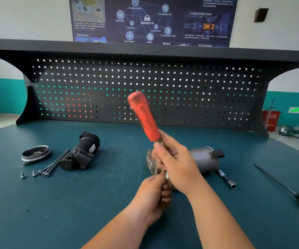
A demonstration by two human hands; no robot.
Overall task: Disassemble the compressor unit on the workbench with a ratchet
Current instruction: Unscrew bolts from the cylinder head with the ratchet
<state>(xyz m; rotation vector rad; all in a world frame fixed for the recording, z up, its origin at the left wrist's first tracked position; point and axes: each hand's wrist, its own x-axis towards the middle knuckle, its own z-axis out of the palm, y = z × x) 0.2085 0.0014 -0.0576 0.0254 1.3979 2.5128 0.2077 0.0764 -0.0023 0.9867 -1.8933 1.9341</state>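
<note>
**A:** Your compressor [204, 159] lies on its side on the bench [91, 203], just behind your hands. It's a grey cylinder with a black plug on top, and your fingers half hide its left end cover.

**B:** Your right hand [177, 166] grips the ratchet [143, 115] low on the shank, with the red handle pointing up and away from you. Your left hand [154, 196] pinches at the ratchet's head. What sits under those fingertips, I can't tell.

**A:** Holding that close to the head, you have little leverage. I'd guess the tool could slip and round a fastener.

**B:** Neither of your hands steadies the compressor, so a hard pull may roll it onto the extension [227, 179] just right of it. A wild swing could also scatter the bolts [55, 164] well to its left.
</note>
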